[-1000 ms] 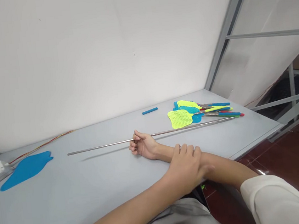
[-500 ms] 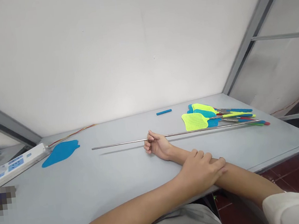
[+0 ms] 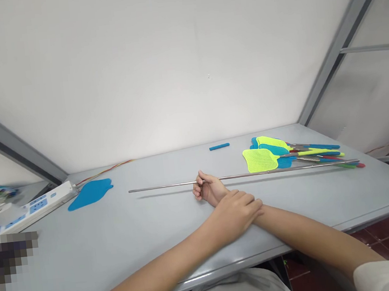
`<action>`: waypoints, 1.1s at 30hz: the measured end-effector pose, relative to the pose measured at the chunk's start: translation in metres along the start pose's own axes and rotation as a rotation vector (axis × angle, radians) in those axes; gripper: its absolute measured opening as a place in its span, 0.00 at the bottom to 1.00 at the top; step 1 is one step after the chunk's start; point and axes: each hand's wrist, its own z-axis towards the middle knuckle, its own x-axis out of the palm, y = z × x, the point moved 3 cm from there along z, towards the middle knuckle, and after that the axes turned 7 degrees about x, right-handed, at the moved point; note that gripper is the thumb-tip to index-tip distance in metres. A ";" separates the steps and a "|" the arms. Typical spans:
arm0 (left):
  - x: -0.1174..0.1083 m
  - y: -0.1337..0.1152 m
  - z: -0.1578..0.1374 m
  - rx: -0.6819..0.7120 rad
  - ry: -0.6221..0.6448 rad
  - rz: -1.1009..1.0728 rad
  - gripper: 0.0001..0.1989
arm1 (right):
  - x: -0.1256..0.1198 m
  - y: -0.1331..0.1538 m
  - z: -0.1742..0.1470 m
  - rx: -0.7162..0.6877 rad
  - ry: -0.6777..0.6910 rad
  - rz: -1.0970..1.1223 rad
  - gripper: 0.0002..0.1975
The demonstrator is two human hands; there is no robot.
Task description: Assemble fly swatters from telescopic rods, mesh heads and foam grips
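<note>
My right hand (image 3: 210,188), palm turned up and fingers curled, grips a long thin metal rod (image 3: 164,186) near its middle. The rod lies nearly level across the view, a little above the table. Its right end reaches in front of a pile of fly swatters. My left hand (image 3: 238,212) is closed around my right forearm just below the wrist. Left of the rod, a flat blue leaf-shaped piece (image 3: 90,194) rests on the table. Behind the rod lies a short blue tube (image 3: 219,146).
Fly swatters with yellow (image 3: 260,160) and blue heads are piled at the right of the grey table (image 3: 121,245). A white power strip (image 3: 44,205) with cables stands at the left. A white wall (image 3: 172,64) closes off the back. Something pixelated covers the left edge.
My left hand has slid along my right forearm towards the wrist. The rod stays in my right hand. The whole view has shifted slightly, so things appear farther right.
</note>
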 end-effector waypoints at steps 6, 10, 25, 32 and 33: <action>-0.029 0.031 -0.042 -0.051 -0.161 -0.032 0.12 | -0.003 -0.002 0.000 0.034 -0.022 0.025 0.16; -0.052 0.068 -0.089 -0.349 -0.346 -0.088 0.10 | 0.001 0.001 -0.005 -0.022 -0.051 -0.001 0.15; -0.053 0.108 -0.127 -0.659 -0.113 -0.019 0.16 | 0.004 0.000 -0.010 -0.052 -0.062 -0.141 0.15; -0.044 0.102 -0.124 -0.600 -0.085 -0.098 0.15 | 0.004 -0.001 -0.013 -0.075 -0.081 -0.197 0.14; -0.043 0.100 -0.124 -0.587 -0.077 -0.099 0.14 | 0.004 -0.001 -0.013 -0.076 -0.078 -0.201 0.14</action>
